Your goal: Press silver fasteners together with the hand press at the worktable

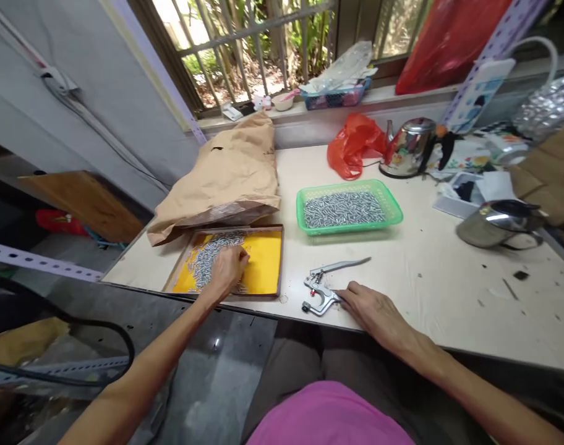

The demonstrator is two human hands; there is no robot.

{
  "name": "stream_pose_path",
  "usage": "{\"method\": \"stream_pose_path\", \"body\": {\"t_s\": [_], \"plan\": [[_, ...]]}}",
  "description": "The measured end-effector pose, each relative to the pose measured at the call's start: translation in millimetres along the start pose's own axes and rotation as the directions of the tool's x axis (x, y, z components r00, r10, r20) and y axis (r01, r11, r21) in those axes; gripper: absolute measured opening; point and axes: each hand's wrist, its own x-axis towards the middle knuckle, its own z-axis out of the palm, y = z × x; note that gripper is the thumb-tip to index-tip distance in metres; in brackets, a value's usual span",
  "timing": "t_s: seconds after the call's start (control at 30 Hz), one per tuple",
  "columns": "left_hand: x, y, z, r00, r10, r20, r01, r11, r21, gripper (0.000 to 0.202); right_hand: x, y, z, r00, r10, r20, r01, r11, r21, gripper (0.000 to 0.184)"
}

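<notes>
My left hand (229, 269) is over a shallow tray with a yellow bottom (266, 259), its fingers curled together; what they hold, if anything, is hidden. Small silvery metal pieces (210, 256) are heaped in the tray's left part, right beside that hand. My right hand (372, 309) lies at the table's front edge, its fingers closed round the lower handle of metal snap-fastener pliers (323, 300). The pliers rest on the tabletop, jaws to the left, with the upper handle (344, 264) spread away from the lower one.
A green plastic basket (303, 221) full of similar metal pieces stands behind the pliers. A large brown paper bag (230, 167) lies behind the tray. Toward the back right are a red plastic bag (354, 145), a kettle (409, 148), a white box (453, 201) and a metal pot (493, 228).
</notes>
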Motion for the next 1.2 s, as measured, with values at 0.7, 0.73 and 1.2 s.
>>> {"method": "stream_pose_path", "body": {"t_s": [0.7, 0.73, 1.2], "plan": [[-71, 114, 58.0, 0.752, 0.147, 0.642, 0.428, 0.631, -0.646, 0.032, -1, 24, -7, 0.998, -0.017, -0.063, 0.008, 0.989, -0.145, 0.020], [-71, 114, 57.3, 0.742, 0.155, 0.652, 0.427, 0.641, -0.638, 0.032, -1, 24, -6, 0.998, -0.015, -0.067, 0.005, 0.989, -0.146, 0.020], [-60, 116, 55.1, 0.641, 0.203, 0.740, 0.380, 0.754, -0.536, 0.032, -2, 22, -7, 0.999, -0.007, -0.048, 0.001, 0.990, -0.140, 0.018]]}}
